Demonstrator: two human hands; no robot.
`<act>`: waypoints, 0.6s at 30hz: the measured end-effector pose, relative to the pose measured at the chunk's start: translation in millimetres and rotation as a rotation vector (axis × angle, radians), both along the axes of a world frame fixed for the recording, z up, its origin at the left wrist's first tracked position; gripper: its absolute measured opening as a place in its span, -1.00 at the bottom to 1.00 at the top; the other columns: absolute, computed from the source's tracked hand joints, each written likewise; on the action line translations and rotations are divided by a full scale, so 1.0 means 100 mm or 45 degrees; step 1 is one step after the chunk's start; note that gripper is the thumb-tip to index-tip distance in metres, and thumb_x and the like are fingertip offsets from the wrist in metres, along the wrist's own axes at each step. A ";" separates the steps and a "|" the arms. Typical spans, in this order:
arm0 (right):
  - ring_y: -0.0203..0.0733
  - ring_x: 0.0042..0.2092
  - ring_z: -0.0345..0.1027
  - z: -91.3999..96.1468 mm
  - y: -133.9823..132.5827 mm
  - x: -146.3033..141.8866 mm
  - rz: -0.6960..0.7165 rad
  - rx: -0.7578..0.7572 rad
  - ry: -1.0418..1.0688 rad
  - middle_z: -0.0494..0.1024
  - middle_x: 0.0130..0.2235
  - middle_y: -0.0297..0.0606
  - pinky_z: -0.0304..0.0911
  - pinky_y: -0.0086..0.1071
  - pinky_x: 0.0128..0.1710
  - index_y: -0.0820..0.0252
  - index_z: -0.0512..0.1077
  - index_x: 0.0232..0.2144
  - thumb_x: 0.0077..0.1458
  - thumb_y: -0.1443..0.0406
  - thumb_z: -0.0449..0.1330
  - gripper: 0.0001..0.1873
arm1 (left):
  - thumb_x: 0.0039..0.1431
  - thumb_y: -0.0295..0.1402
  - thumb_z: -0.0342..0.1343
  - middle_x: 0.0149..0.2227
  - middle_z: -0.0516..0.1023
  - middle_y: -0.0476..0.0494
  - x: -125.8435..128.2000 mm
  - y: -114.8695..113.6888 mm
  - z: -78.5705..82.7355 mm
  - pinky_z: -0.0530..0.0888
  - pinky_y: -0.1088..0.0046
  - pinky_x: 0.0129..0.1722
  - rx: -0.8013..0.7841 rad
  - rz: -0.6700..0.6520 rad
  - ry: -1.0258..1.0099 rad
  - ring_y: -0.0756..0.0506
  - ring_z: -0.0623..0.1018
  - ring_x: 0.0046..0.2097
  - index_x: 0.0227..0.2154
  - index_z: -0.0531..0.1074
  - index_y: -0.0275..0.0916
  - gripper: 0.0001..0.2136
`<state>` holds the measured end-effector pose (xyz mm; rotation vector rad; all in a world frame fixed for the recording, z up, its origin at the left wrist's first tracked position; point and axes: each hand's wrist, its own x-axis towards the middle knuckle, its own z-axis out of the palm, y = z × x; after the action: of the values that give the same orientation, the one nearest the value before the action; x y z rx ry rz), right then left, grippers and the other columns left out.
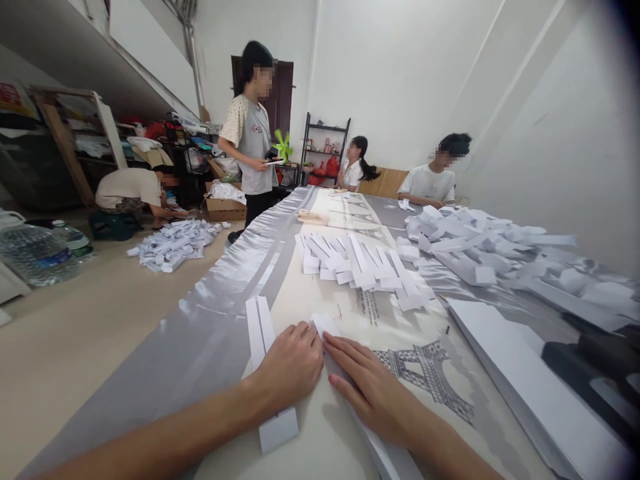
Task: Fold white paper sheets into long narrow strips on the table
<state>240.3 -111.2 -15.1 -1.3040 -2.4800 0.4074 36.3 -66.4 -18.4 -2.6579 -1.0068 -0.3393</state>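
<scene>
My left hand (290, 367) is curled, its fingertips pressing a white paper strip (323, 327) against the table cover (210, 333). My right hand (370, 383) lies flat with fingers stretched out on the same strip, which runs under it toward the near edge. A second folded white strip (260, 327) lies under my left wrist, pointing away from me. Both hands touch each other at the fingertips.
Folded strips (360, 263) lie in a row ahead; a loose heap (490, 247) fills the right side. A stack of white sheets (525, 373) sits at right. One person stands, two sit at the far end, another crouches by a paper pile (173, 243) on the floor. Water bottles (37, 253) stand left.
</scene>
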 end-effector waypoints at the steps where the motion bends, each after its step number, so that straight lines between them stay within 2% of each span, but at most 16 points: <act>1: -0.03 0.40 0.01 0.00 0.00 0.00 0.007 0.011 -0.005 0.15 0.40 -0.25 0.06 -0.05 0.38 0.14 0.11 0.39 0.43 0.09 -0.07 -0.42 | 0.34 -0.46 -0.04 -0.23 0.56 -0.30 0.00 0.00 0.00 0.47 0.19 -0.14 0.010 0.023 0.012 -0.26 0.52 -0.12 -0.19 0.52 -0.40 -0.78; 4: -0.02 0.39 0.03 0.01 0.01 -0.02 0.017 0.034 -0.020 0.18 0.39 -0.23 0.08 -0.04 0.38 0.17 0.12 0.38 0.43 0.11 -0.06 -0.43 | 0.36 -0.48 -0.06 -0.12 0.55 -0.34 0.01 0.00 -0.01 0.46 0.20 -0.10 0.025 0.047 0.017 -0.26 0.53 -0.08 -0.10 0.49 -0.41 -0.76; 8: 0.00 0.38 0.05 0.03 0.00 -0.03 0.024 0.030 -0.037 0.18 0.39 -0.20 0.10 -0.02 0.36 0.20 0.13 0.38 0.42 0.12 -0.04 -0.42 | 0.36 -0.45 -0.05 0.09 0.50 -0.42 -0.01 0.04 -0.08 0.41 0.21 0.05 -0.004 -0.002 -0.013 -0.28 0.48 0.12 0.08 0.40 -0.44 -0.69; 18: -0.02 0.38 0.05 -0.02 0.04 0.00 0.040 0.038 0.008 0.20 0.38 -0.23 0.09 -0.03 0.37 0.15 0.13 0.38 0.41 0.16 0.00 -0.43 | 0.35 -0.45 -0.04 0.14 0.48 -0.47 -0.01 0.05 -0.08 0.36 0.19 0.14 -0.002 -0.035 0.145 -0.30 0.46 0.17 0.07 0.44 -0.49 -0.67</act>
<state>240.0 -107.5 -16.6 -1.2519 -2.4943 0.3794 35.3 -61.7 -26.8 -2.6608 -0.9370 -0.1905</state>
